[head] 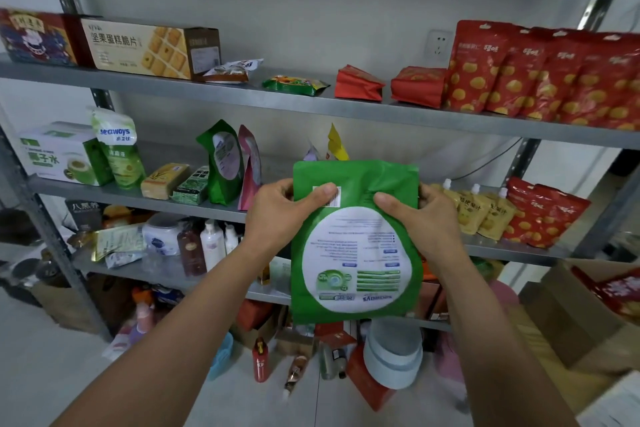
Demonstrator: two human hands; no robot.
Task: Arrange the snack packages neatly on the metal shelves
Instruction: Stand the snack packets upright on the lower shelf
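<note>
Grey metal shelves (242,97) ahead, and the green pouch (356,253) hangs upside down before them, pinched at its upper corners by left hand (277,215) and right hand (427,218), thumbs in front, fingers curled behind. Looks light, floppy, slick; edge grips suit it, since below the thumbs it'll likely sag.

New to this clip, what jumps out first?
A green pouch is held upside down in mid-frame, the left hand and right hand gripping its upper part from either side. Behind it, a row of red bags stands at the right end of the shelf above, and a biscuit box lies near its left end.
</note>
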